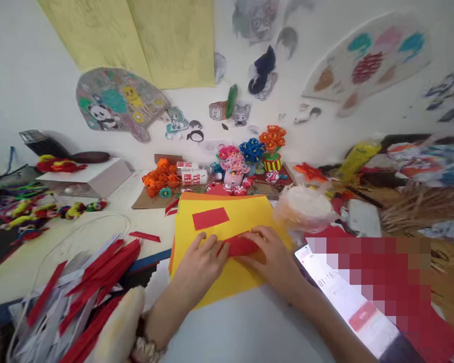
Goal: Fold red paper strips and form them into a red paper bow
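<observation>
My left hand (204, 261) and my right hand (273, 257) both grip a red piece of paper (239, 245) that lies between them, low over yellow paper sheets (249, 209). The fingers of each hand press on one end of it. It seems folded, though my fingers cover parts of its edges. Just beyond my left hand, a flat red paper rectangle (211, 218) rests on the yellow sheets. Orange paper shows along the stack's edges.
Folded red strips (109, 269) and white strips fill a pile at the left. A lit phone (348, 302) lies right of my right arm. Bead flowers (234, 161) and white bottles (194, 176) stand by the wall. A plastic-wrapped roundish thing (306, 204) sits beyond my right hand.
</observation>
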The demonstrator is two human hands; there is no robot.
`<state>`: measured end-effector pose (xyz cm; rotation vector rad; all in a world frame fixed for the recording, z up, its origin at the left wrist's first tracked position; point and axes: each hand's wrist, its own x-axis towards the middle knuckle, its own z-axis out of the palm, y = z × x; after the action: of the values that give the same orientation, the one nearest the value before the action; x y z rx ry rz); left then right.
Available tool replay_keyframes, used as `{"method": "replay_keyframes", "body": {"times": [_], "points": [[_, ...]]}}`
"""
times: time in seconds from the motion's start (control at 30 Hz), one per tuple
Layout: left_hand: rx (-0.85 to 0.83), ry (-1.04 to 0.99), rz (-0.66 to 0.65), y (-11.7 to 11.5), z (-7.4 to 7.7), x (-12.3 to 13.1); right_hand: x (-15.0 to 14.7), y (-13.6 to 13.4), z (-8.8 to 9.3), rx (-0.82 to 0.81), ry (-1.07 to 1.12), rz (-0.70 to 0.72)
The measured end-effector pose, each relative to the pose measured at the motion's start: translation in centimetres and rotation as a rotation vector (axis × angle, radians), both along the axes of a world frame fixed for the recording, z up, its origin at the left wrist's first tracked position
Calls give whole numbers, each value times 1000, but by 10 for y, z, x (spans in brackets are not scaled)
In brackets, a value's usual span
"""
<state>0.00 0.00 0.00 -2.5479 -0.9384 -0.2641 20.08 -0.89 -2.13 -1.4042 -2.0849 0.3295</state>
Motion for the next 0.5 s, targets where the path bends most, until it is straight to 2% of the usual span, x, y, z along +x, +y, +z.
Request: {"method": "replay_keyframes", "body": {"times": [0.13,0.23,0.37,0.5], "points": [[-6,-2,-37,-4,1,-5,6,2,-1,110,-59,88],[-56,-107,-19,-4,-1,-8,7,3,-3,157,-16,163],[-177,-348,64,-3,-2,-11,6,1,-6,117,82,188],[-252,-444,148,-5,-1,-11,5,2,-5,13,164,155]]}}
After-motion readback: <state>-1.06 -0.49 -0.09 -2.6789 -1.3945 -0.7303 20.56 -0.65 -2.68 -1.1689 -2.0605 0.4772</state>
